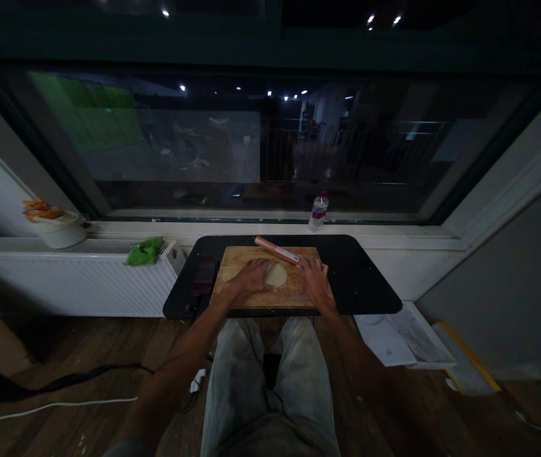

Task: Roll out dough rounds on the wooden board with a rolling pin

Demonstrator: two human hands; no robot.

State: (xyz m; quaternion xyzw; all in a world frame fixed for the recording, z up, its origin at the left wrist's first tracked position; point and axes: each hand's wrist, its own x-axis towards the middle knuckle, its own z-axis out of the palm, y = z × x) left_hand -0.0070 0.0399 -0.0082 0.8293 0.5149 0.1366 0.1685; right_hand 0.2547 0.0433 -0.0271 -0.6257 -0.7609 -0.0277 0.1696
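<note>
A pale round piece of flattened dough [277,275] lies on a wooden cutting board [232,257]. My left hand [253,277] is at its left side, with thumb and fingers spread apart around the rim. To the right of the dough, my right hand [315,277] is closed at the near end of a wooden rolling pin [275,248]. The pin slants up and left across the board's far edge, and a red and white label shows on it. Its right end is partly hidden by my fingers.
The board rests on a black table [360,279]. A dark box-like object [204,277] sits left of the board. A water bottle [319,211] stands on the windowsill. On the left radiator [108,285] are a green cloth [145,251] and a white tub [61,231]. Cables run across the floor.
</note>
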